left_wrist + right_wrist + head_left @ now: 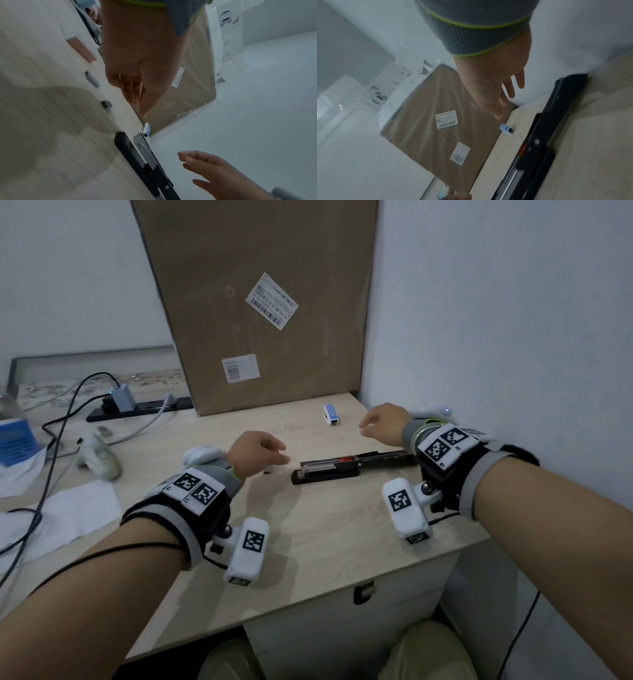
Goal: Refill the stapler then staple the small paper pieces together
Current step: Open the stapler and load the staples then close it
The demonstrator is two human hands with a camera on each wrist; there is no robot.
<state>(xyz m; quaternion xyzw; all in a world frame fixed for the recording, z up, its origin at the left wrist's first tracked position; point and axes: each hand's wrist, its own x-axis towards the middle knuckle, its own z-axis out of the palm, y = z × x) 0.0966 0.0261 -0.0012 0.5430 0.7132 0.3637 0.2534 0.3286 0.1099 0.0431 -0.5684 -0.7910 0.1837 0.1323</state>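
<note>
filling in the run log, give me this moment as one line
stapler: flipped open flat on desk | left hand: empty, above staple strips | right hand: open, empty, above desk | staple box: untouched

Desk [325, 518] is pale matt woodgrain laminate, stapler [329, 470] matt black with a shiny metal channel, cardboard box [260, 302] plain brown, film-wrapped glossy.

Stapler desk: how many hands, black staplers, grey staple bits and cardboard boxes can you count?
Hands: 2 (left, right)
Black stapler: 1
Grey staple bits: 2 ()
Cardboard box: 1
Total: 6
</note>
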